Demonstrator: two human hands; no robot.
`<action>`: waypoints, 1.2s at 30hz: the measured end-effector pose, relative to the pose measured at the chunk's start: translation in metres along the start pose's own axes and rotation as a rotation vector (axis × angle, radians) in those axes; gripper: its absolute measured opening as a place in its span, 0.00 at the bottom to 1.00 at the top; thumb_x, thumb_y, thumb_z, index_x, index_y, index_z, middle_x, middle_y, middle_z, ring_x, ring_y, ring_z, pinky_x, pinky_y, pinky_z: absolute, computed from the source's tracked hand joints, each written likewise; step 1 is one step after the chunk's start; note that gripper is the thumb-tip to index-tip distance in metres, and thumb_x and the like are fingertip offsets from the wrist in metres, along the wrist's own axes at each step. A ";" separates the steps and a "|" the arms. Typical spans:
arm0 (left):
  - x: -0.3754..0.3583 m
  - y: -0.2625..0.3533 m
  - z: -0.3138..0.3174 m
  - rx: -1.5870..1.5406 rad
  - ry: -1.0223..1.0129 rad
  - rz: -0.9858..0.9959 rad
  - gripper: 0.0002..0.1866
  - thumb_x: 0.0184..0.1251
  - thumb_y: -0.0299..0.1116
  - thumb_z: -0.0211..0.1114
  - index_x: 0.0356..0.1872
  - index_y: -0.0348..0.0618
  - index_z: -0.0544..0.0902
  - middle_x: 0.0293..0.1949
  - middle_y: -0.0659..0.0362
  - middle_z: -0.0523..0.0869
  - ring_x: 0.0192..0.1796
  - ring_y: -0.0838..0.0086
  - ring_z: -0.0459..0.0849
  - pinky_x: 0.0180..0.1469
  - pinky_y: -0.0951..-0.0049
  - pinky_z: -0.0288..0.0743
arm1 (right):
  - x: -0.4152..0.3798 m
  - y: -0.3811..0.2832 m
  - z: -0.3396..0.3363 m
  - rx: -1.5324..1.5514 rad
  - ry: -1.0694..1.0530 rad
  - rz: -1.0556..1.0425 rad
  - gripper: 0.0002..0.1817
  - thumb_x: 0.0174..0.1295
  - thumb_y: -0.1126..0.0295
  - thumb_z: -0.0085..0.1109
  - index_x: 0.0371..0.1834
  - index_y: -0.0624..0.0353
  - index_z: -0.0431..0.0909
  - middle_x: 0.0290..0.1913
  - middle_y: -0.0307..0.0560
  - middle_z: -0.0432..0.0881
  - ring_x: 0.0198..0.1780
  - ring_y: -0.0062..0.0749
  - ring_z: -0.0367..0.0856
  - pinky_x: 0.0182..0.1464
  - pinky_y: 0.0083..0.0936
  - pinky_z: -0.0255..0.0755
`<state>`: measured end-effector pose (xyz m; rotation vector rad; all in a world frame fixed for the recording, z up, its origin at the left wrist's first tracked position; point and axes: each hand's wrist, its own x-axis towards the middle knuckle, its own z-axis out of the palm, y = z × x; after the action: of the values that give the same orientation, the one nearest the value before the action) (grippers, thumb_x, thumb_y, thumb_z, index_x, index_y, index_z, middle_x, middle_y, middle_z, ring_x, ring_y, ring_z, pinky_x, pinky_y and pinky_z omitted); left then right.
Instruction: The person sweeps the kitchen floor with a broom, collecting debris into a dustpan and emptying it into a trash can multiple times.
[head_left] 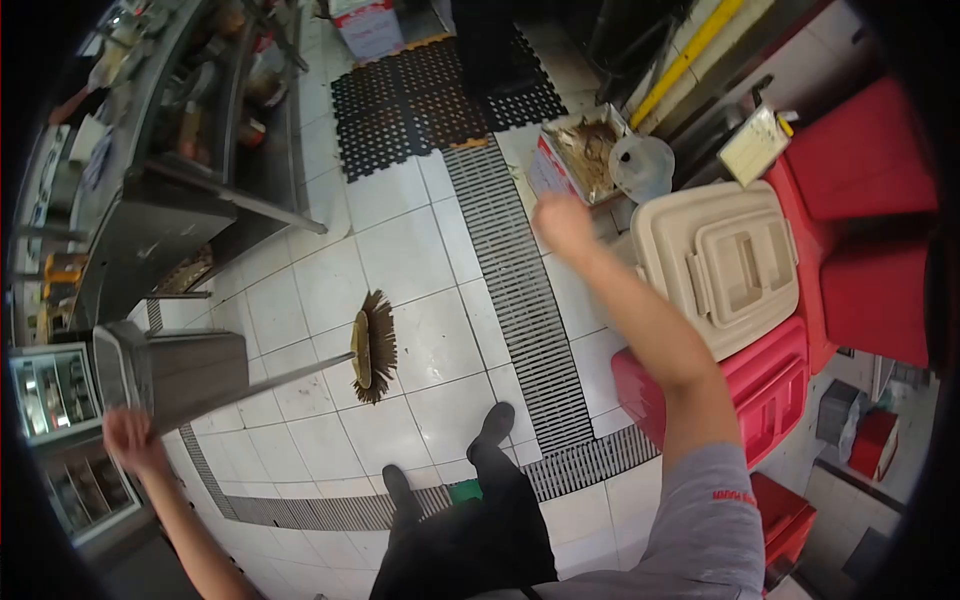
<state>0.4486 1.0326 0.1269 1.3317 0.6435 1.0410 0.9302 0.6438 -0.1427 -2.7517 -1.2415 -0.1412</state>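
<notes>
My left hand, at the lower left, is closed round the handle of a broom. The long handle slopes up to the right, and the worn brown bristles reach over the white tiles ahead of my feet. My right hand is stretched out over the floor, its fingers curled in; whatever they may hold is hidden. Just beyond it stands an open box lined with a bag and holding brownish refuse. A translucent plastic container is next to that box.
A slotted drain grate runs along the floor to a black perforated mat. Bins with a beige lid and a pink lid line the right side. A steel bin and a metal worktable stand left.
</notes>
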 end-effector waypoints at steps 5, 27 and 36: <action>0.040 -0.038 0.097 0.142 -0.021 -0.166 0.10 0.61 0.37 0.53 0.20 0.50 0.72 0.12 0.72 0.57 0.14 0.87 0.53 0.17 0.84 0.46 | -0.006 -0.056 -0.187 0.614 0.186 0.085 0.10 0.48 0.65 0.60 0.17 0.59 0.74 0.23 0.47 0.76 0.23 0.36 0.74 0.27 0.30 0.68; -0.088 -0.144 0.259 0.316 -1.352 0.438 0.05 0.37 0.30 0.56 0.18 0.42 0.74 0.22 0.49 0.76 0.30 0.52 0.75 0.33 0.59 0.69 | -0.217 -0.334 -0.487 1.330 1.024 -0.076 0.14 0.52 0.70 0.56 0.18 0.51 0.58 0.10 0.30 0.62 0.12 0.13 0.60 0.21 0.14 0.59; -0.081 -0.256 0.308 0.662 -1.670 0.675 0.15 0.42 0.40 0.65 0.28 0.40 0.76 0.33 0.47 0.77 0.47 0.56 0.73 0.49 0.65 0.67 | -0.170 -0.379 -0.270 1.047 1.159 0.861 0.09 0.52 0.83 0.50 0.26 0.57 0.62 0.30 0.46 0.74 0.38 0.32 0.74 0.54 0.42 0.61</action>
<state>0.7418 0.8387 -0.0820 2.4638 -0.8642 -0.1450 0.5240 0.7275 0.1279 -1.5148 0.2084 -0.6269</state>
